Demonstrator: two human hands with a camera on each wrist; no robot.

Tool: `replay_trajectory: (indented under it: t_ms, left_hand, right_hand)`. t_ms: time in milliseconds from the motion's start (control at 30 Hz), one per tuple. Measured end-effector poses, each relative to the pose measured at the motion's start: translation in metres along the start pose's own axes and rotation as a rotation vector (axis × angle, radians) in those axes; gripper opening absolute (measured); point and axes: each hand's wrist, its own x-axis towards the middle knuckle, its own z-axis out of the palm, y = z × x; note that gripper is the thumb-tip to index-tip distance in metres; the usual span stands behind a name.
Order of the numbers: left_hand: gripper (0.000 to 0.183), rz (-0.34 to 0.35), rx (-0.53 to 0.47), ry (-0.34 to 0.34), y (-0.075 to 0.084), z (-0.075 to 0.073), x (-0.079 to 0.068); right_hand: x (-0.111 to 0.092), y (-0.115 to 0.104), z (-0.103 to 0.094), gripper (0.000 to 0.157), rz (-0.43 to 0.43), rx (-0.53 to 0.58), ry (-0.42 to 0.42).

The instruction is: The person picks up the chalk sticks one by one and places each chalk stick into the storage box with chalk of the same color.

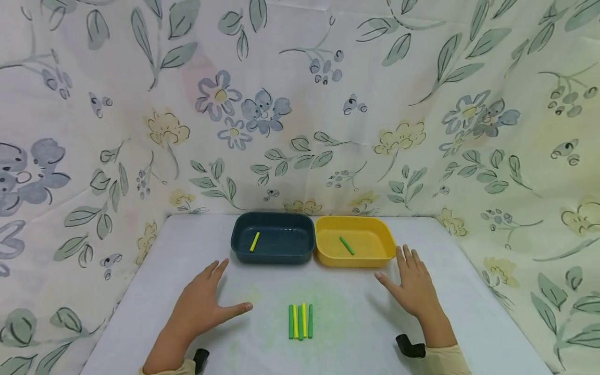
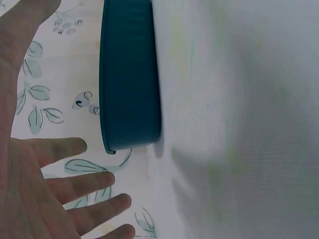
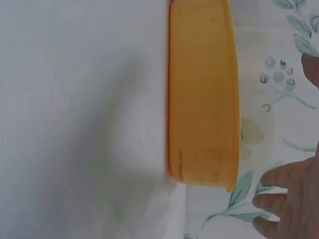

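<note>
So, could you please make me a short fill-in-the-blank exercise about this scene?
1. In the dark blue tray, the colour of the single stick is ____.
2. In the yellow tray, the colour of the lone stick is ____.
3. On the white table, the number of sticks in the row is ____.
4. The left hand and the right hand are holding ____.

Missing words: yellow; green; five; nothing.
</note>
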Motion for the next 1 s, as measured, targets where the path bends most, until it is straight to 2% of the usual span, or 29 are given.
replay_trajectory:
  t_ms: [133, 367, 633, 800, 1000]
  left_hand:
    - [0.135, 0.021, -0.014, 0.018, 0.001, 0.001, -0.001]
    - [0.133, 0.014, -0.038, 0.025, 0.006, 0.004, -0.004]
    - [0.131, -0.003, -0.132, -0.038, 0.014, 0.016, -0.009]
    - [0.128, 0.029, -0.198, -0.041, 0.021, 0.023, -0.012]
    - [0.126, 0.067, -0.228, -0.049, 0.028, 0.029, -0.015]
  right_hand:
    - [0.002, 0.001, 0.002, 0.108, 0.0, 0.01, -0.007]
    - [0.003, 0.002, 0.004, 0.108, 0.008, 0.017, -0.012]
    - [0.004, 0.006, 0.009, 0.108, 0.022, 0.026, -0.003]
    - [0.005, 0.006, 0.009, 0.108, 0.022, 0.027, 0.004]
    - [0.007, 0.002, 0.008, 0.108, 0.018, 0.047, -0.011]
